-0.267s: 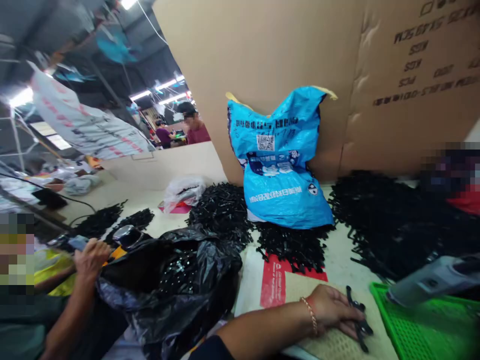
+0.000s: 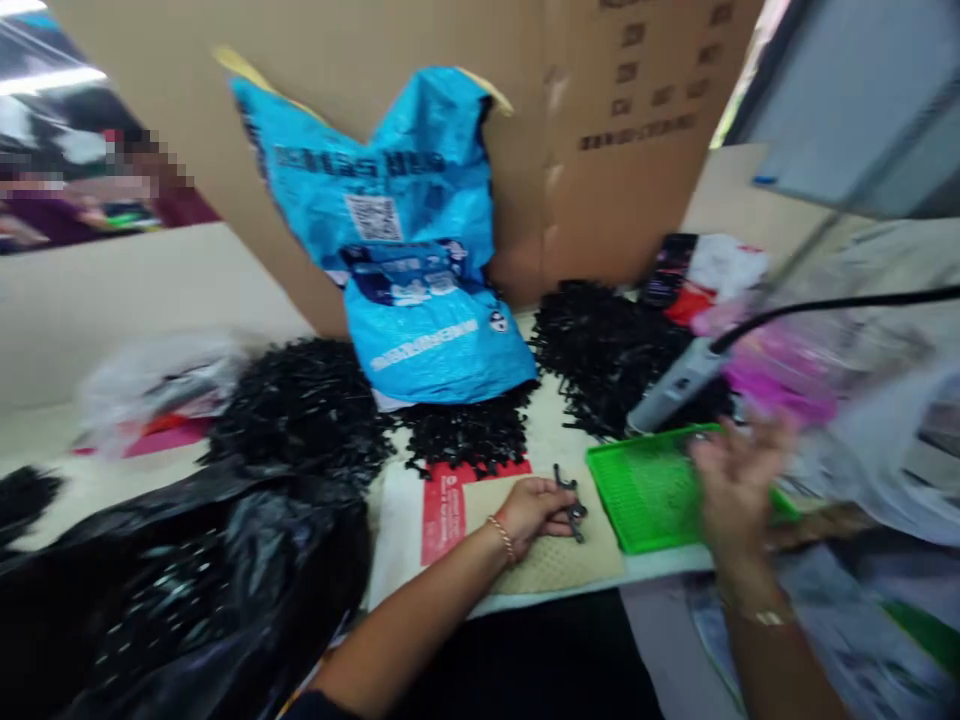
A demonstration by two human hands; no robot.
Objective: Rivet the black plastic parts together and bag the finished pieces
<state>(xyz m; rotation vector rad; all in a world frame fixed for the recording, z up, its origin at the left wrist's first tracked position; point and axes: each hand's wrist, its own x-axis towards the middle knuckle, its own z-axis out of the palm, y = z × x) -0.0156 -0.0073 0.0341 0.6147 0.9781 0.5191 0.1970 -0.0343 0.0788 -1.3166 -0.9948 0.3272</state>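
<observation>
My left hand (image 2: 531, 512), with a bracelet at the wrist, pinches small black parts (image 2: 576, 510) above a beige perforated pad (image 2: 544, 572). My right hand (image 2: 739, 480) is over the right side of a green basket (image 2: 626, 530). It is smeared by motion; something small and dark may be at its fingertips, but I cannot make it out. A grey electric screwdriver (image 2: 675, 385) with a black cord lies at the back edge of the basket, tip toward the left.
Heaps of black parts (image 2: 300, 410) lie around a blue bag (image 2: 435, 330) before a cardboard sheet (image 2: 517, 200). An open black bag (image 2: 300, 560) with shiny parts is at the left. Clear and pink plastic bags (image 2: 795, 370) are at the right.
The view has swung right, so the blue bag and heaps sit further left. My right hand has come into view over the basket. My left hand still holds the black parts.
</observation>
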